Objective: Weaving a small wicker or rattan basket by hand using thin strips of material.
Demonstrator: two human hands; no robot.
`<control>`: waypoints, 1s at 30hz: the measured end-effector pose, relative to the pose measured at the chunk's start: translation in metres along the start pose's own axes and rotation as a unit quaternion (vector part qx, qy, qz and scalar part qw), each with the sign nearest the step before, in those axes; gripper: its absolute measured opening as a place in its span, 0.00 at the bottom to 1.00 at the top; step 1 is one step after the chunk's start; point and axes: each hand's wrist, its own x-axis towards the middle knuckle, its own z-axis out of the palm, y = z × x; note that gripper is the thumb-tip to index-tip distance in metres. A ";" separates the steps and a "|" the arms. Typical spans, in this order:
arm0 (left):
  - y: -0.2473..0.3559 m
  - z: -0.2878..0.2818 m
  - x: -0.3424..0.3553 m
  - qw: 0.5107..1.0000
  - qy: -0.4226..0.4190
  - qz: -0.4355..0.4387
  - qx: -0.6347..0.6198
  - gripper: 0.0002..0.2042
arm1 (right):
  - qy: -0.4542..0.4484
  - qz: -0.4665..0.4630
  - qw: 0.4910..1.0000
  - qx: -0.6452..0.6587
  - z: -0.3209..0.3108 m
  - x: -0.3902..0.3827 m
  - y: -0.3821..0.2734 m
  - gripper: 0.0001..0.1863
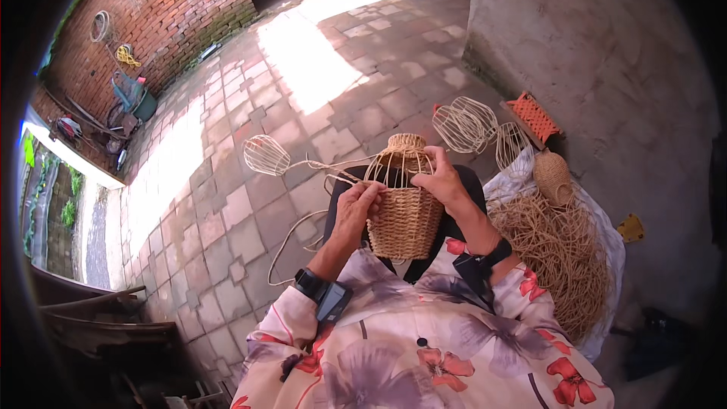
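Note:
A half-woven basket (405,223) rests in my lap, its closely woven body toward me and its woven neck (407,142) pointing away. Between the two, bare wire ribs of the frame show. My left hand (357,208) is at the left edge of the weaving, thumb and fingers pinched on a cord (344,173) that trails off to the left. My right hand (441,179) grips the basket's right side, thumb on the ribs and fingers around the outside near the neck. What lies under the right fingers is hidden.
A wire basket frame (266,155) lies on the paving left of my knees. At right are more wire frames (466,125), an orange crate-like seat (535,117), a finished woven piece (553,179) and a white sack (602,235) heaped with cord (556,261). A wall (591,53) stands beyond.

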 end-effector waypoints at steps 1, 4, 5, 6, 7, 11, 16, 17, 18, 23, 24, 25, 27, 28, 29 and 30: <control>-0.003 0.000 -0.001 1.000 0.010 -0.003 -0.015 0.12 | -0.010 0.010 0.999 0.036 0.000 -0.001 -0.004 0.37; -0.005 -0.007 0.003 0.999 -0.013 -0.001 -0.050 0.12 | -0.016 0.040 0.996 0.084 0.001 -0.001 -0.013 0.34; -0.005 -0.007 0.002 0.998 -0.012 0.004 -0.055 0.12 | 0.001 0.023 1.000 0.014 0.001 0.000 -0.013 0.34; -0.004 -0.007 0.003 0.998 -0.013 0.004 -0.055 0.12 | 0.019 0.005 0.998 -0.055 0.002 0.000 -0.013 0.34; -0.002 -0.009 0.003 0.999 -0.014 0.007 -0.037 0.13 | 0.027 0.001 0.996 -0.083 0.004 -0.005 -0.020 0.33; 0.019 -0.008 0.024 0.967 0.017 0.108 0.229 0.12 | 0.040 -0.006 0.993 -0.113 0.007 -0.012 -0.026 0.34; 0.033 0.010 0.041 0.897 -0.044 0.249 0.363 0.11 | 0.052 -0.011 0.994 -0.092 0.006 -0.015 -0.024 0.36; 0.032 0.018 0.042 0.865 -0.005 0.225 0.449 0.11 | 0.051 -0.011 0.994 -0.092 0.006 -0.016 -0.024 0.36; 0.031 0.025 0.043 0.824 0.035 0.197 0.529 0.12 | 0.052 -0.001 0.993 -0.102 0.006 -0.016 -0.025 0.36; 0.027 0.024 0.039 0.889 0.055 0.182 0.418 0.14 | 0.052 -0.003 0.994 -0.094 0.001 -0.014 -0.016 0.36; 0.025 0.020 0.034 0.960 0.038 0.124 0.249 0.14 | 0.047 0.003 0.994 -0.095 -0.001 -0.012 -0.014 0.36; 0.025 0.016 0.030 0.995 0.019 0.061 0.071 0.14 | 0.044 0.008 0.994 -0.096 -0.003 -0.011 -0.014 0.36; 0.026 0.009 0.019 0.998 -0.016 0.017 -0.064 0.13 | 0.051 0.017 0.994 -0.094 -0.002 -0.010 -0.012 0.36; 0.025 0.004 0.013 0.978 -0.046 -0.025 -0.200 0.13 | 0.055 0.022 0.994 -0.094 -0.002 -0.011 -0.012 0.36; 0.024 -0.001 0.007 0.978 -0.046 -0.026 -0.201 0.13 | 0.055 0.023 0.994 -0.095 -0.002 -0.010 -0.009 0.36; 0.023 -0.007 0.003 0.973 -0.078 -0.048 -0.212 0.12 | 0.055 0.013 0.995 -0.081 -0.002 -0.009 -0.004 0.36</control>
